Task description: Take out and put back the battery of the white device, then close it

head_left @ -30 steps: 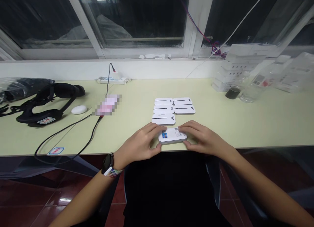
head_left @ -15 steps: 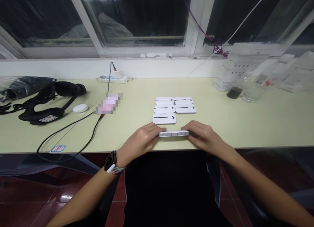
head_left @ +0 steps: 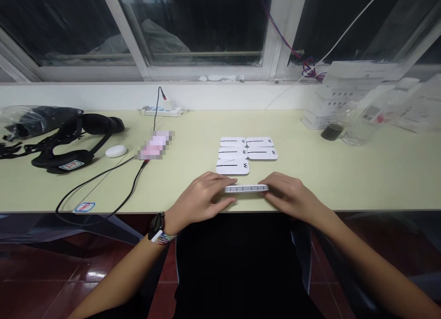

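Note:
A flat white box (head_left: 246, 189) with rounded ends is held up edge-on near the table's front edge, its grey marked side facing me. My right hand (head_left: 287, 192) grips its right end between thumb and fingers. At the left end, my left hand (head_left: 206, 195) has its fingers at the upper edge while its thumb stands apart below. Just beyond lie several white rounded cards or cases with black lines and a W-like mark: a single front one (head_left: 232, 167), and two rows of two behind it, including the right one (head_left: 262, 153).
On the left of the table (head_left: 186, 181) are a black headset (head_left: 62, 160), a white oval object (head_left: 116, 151), a blurred-out pink device (head_left: 155, 145) and a looping black cable. A power strip (head_left: 161, 111) stands behind. White boxes (head_left: 319, 112), a dark-filled cup (head_left: 331, 131) and a clear bottle (head_left: 361, 126) are right.
My left thumb has moved down, away from the box, and the left hand's grip has loosened. My right hand still grips the other end. The whole view has shifted slightly.

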Action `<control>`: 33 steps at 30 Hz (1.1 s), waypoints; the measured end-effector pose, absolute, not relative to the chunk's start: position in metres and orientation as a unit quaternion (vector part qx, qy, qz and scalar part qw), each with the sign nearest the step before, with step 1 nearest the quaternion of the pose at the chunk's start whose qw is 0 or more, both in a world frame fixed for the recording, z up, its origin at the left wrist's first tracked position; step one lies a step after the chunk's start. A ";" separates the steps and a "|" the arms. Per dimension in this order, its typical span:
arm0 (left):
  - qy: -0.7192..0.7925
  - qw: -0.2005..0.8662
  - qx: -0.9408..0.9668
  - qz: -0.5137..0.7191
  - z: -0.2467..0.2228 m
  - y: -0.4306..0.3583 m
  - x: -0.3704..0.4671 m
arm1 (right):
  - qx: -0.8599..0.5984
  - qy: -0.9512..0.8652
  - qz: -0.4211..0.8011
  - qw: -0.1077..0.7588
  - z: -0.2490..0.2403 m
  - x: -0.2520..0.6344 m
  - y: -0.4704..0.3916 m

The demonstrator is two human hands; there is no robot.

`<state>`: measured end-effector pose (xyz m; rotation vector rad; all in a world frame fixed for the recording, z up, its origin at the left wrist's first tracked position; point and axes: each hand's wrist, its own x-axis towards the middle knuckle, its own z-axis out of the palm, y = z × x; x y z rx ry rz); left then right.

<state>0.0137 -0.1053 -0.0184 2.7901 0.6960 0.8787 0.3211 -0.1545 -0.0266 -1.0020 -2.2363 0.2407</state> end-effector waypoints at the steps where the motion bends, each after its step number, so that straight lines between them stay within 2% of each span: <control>1: 0.226 0.064 0.926 0.296 -0.017 -0.106 0.014 | -0.380 -0.859 0.084 0.332 -0.026 0.320 -0.156; 7: 0.165 0.071 0.938 0.298 -0.016 -0.104 0.011 | -0.341 -0.876 0.035 0.340 -0.030 0.316 -0.160; 17: 0.167 0.070 0.939 0.290 -0.016 -0.104 0.011 | -0.300 -0.891 0.022 0.342 -0.033 0.315 -0.157; 33: 0.184 0.071 0.948 0.251 -0.011 -0.110 0.014 | -0.350 -0.891 0.033 0.286 -0.026 0.316 -0.162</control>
